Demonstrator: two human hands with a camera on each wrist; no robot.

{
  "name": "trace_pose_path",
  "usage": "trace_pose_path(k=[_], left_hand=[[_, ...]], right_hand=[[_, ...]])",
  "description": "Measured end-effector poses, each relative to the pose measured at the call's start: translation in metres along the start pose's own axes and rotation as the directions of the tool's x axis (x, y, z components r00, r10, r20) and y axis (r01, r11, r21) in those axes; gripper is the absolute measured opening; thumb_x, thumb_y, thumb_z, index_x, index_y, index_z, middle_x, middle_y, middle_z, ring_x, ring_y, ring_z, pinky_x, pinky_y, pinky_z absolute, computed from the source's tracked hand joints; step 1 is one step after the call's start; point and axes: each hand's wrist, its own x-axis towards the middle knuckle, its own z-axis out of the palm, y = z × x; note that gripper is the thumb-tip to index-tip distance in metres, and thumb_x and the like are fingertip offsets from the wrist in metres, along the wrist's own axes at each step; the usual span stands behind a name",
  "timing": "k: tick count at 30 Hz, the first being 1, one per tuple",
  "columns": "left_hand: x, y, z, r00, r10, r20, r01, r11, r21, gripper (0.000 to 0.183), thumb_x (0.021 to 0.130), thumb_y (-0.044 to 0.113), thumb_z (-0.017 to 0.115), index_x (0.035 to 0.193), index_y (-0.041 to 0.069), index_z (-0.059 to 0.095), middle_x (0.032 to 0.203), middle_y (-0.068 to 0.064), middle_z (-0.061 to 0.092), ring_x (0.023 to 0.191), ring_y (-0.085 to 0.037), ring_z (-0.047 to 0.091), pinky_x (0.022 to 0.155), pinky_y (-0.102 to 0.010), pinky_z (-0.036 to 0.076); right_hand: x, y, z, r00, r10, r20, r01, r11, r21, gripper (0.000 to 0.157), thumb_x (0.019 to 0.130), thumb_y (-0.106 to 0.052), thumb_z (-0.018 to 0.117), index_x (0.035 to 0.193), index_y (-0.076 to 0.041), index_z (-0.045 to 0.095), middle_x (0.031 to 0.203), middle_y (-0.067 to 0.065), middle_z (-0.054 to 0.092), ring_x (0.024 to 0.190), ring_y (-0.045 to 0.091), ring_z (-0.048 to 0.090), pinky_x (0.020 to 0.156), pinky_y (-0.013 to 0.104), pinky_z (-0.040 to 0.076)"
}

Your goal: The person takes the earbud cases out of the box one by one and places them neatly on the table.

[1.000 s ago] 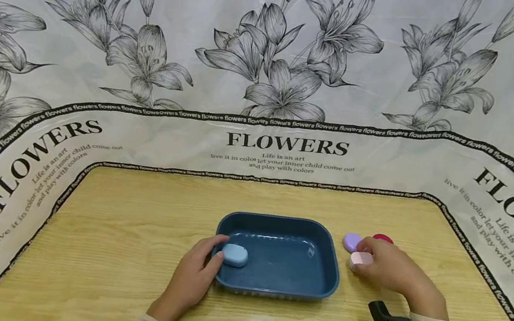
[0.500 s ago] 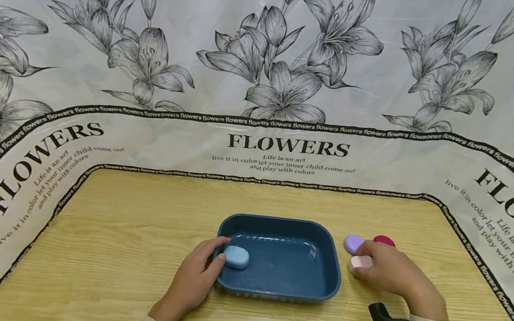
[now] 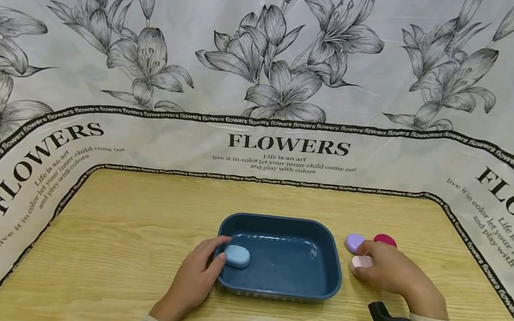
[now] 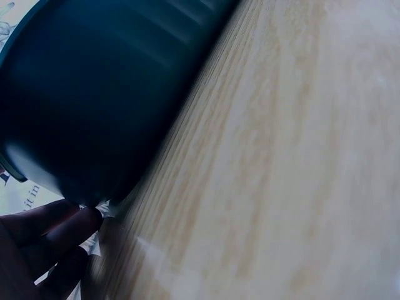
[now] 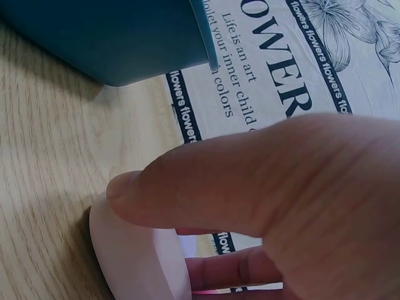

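A dark blue plastic basin [image 3: 273,292] stands on the table. My left hand [image 3: 196,269] grips its left rim, thumb near the top edge and fingers around the outer wall [image 4: 81,125]. Just inside that rim lies a light blue, smooth rounded bar [image 3: 238,257], soap-like in shape. To the right of the basin my right hand [image 3: 388,268] pinches a pale pink soap-like bar [image 3: 361,264]; in the right wrist view the thumb presses one face of that bar [image 5: 134,256], fingers on the far side. Beyond the hand lie a lilac bar [image 3: 354,243] and a partly covered crimson one [image 3: 385,240].
A wood-grain table [image 3: 125,229] carries everything. White cloth printed with flowers [image 3: 283,153] hangs around its back and sides. Black wrist mounts [image 3: 388,319] sit at both sleeve cuffs.
Both hands keep nearly the same place and hold throughout. The view shifts very slightly, and a little more of the crimson bar shows beyond the right hand.
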Motion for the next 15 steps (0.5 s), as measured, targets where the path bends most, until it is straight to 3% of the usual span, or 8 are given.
trace_pose_path(k=[15], left_hand=[[0.0002, 0.0017, -0.0011, 1.000, -0.004, -0.003, 0.004, 1.000, 0.001, 0.034, 0.104, 0.022, 0.054, 0.137, 0.020, 0.060, 0.138, 0.003, 0.057, 0.132, -0.015, 0.050, 0.109, -0.046, 0.042]], right_hand=[[0.0015, -0.0023, 0.0004, 1.000, -0.010, 0.009, 0.010, 1.000, 0.014, 0.033, 0.083, -0.017, 0.078, 0.105, 0.004, 0.064, 0.091, 0.007, 0.060, 0.081, 0.022, 0.054, 0.075, 0.042, 0.049]])
